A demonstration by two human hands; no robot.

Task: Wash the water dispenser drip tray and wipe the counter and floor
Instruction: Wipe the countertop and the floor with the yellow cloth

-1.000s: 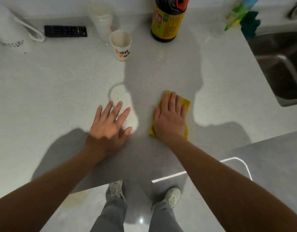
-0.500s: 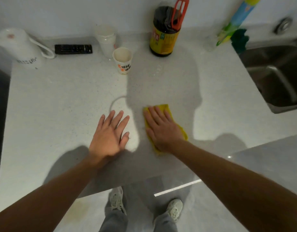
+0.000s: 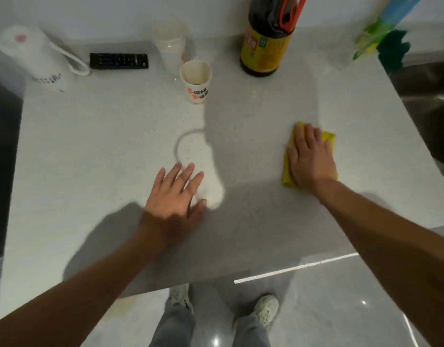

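Observation:
A yellow cloth (image 3: 329, 138) lies flat on the pale speckled counter (image 3: 103, 146), right of the middle. My right hand (image 3: 309, 159) presses on it with straight fingers and covers most of it. My left hand (image 3: 177, 194) rests flat on the bare counter near the front, fingers spread, holding nothing. The drip tray is not in view.
Along the back stand a white kettle (image 3: 33, 56), a black remote (image 3: 118, 61), stacked clear cups (image 3: 169, 46), a paper cup (image 3: 196, 81) and a dark bottle (image 3: 266, 41). A steel sink (image 3: 431, 106) is at the right. Glossy grey floor (image 3: 328, 309) and my shoes lie below the counter's edge.
My right hand has slid the yellow cloth to the right across the counter, away from my left hand. The left hand has stayed flat in about the same place.

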